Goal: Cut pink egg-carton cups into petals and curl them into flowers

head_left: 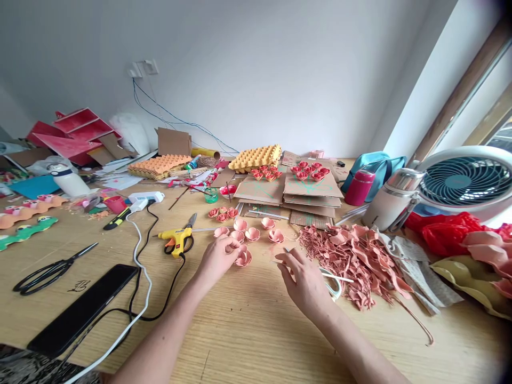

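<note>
Over on the right, a white fan (460, 182) stood beside a silver-topped flask (382, 208), with a pink bottle (359, 189) just in front of a blue bag (368, 160). Away to the left, I saw a white bottle (72, 182) near a red shelved box (78, 140).

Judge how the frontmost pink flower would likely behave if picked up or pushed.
The frontmost pink flower is probably light, since it looks thin and hollow. Its free, separate edges might bend if squeezed. Its rounded sides suggest it could rock or tip when pushed.
</note>
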### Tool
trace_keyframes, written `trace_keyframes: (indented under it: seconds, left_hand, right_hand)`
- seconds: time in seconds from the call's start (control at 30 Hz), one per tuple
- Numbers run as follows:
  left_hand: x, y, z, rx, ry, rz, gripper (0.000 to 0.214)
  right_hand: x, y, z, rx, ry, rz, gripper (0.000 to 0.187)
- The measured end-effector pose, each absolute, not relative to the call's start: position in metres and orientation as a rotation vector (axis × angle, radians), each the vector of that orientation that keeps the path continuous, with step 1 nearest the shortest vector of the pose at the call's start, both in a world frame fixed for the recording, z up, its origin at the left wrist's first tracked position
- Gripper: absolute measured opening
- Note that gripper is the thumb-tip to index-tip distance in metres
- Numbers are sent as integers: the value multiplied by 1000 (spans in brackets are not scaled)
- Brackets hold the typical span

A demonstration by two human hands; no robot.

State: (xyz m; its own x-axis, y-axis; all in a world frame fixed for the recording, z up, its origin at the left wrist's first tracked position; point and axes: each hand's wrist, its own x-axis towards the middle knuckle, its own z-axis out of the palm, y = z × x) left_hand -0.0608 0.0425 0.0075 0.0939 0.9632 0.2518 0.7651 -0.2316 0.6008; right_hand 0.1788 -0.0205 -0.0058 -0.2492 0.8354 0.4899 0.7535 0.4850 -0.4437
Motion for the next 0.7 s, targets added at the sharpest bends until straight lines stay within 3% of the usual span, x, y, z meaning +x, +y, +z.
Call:
trace_keyframes:
  seconds: [0.47, 0.7]
  left_hand:
    - [-56, 43, -2, 2182, 1761, 838, 10]
    - [-56, 42, -5, 2307, 1518, 858, 24]
  right_hand:
    - [179, -21, -9, -1312, -2063, 219, 20]
    - [178, -22, -6, -1325, -2070, 201, 20]
